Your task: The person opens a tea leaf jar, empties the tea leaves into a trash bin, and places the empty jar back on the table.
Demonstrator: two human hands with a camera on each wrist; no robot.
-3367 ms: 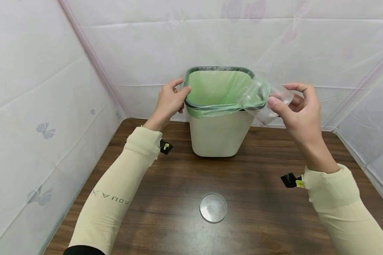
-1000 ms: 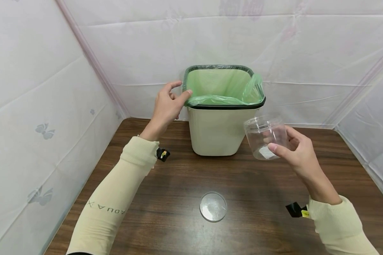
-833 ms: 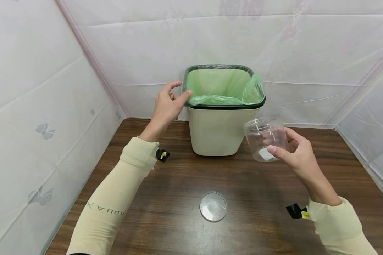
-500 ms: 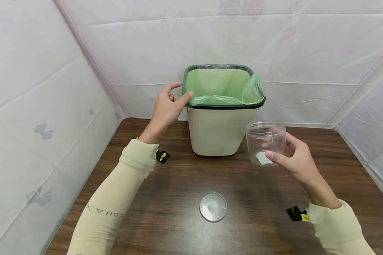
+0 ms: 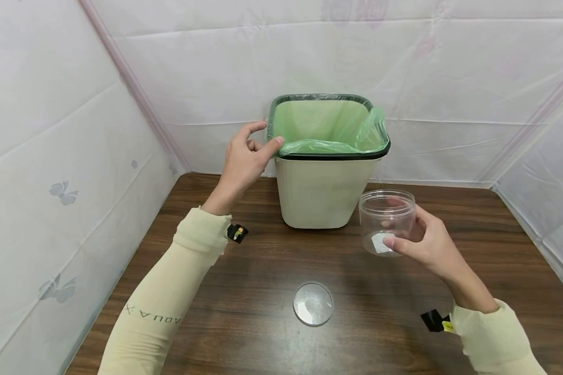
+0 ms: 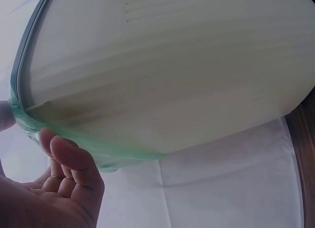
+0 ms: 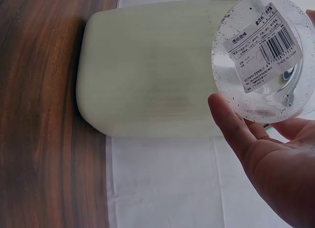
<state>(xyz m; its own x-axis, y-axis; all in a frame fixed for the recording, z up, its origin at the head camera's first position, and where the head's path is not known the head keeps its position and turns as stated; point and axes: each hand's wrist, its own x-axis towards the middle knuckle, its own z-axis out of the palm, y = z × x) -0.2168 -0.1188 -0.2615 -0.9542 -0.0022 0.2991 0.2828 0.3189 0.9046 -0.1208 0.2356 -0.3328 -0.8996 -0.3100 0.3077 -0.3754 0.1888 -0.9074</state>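
In the head view my right hand grips a clear plastic jar, held upright and lidless to the right of the trash bin. A white barcode label shows on the jar's base in the right wrist view. My left hand holds the left rim of the cream trash bin, thumb on the inner side and fingers outside. A green bin liner covers the bin's inside, and the dark front rim is bare. In the left wrist view the left fingers curl beside the liner.
A clear round lid lies flat on the dark wooden table, nearer to me than the bin. White patterned sheeting stands close behind the bin and along both sides.
The jar has come down from its tilt over the bin's right rim and now stands upright, lower. The liner's front edge has slipped inside the rim. My left hand stays at the left rim.
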